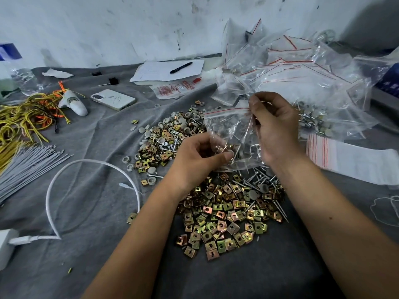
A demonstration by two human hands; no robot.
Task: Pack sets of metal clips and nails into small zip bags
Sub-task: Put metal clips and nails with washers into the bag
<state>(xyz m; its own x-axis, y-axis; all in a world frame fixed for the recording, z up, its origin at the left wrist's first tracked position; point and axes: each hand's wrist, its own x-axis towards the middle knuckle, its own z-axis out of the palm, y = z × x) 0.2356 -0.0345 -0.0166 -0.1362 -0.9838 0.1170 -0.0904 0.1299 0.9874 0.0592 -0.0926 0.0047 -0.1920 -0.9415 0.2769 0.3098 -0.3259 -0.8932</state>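
I hold a small clear zip bag [228,128] with a red seal line above the table; nails and a few clips show inside it. My left hand [200,156] pinches the bag's lower part between thumb and fingers. My right hand [274,126] pinches the bag's top right corner at the seal. Below my hands lies a heap of square gold metal clips [224,214]. Loose nails [263,180] lie at the heap's right side. A second heap of clips mixed with grey plastic caps [168,139] sits to the left.
A big pile of clear zip bags [302,74] fills the back right. A flat stack of zip bags [349,156] lies at the right. At left are a white phone [113,99], yellow ties [23,121], grey ties [28,165] and a white cable [71,169]. Paper with a pen [181,67] lies at the back.
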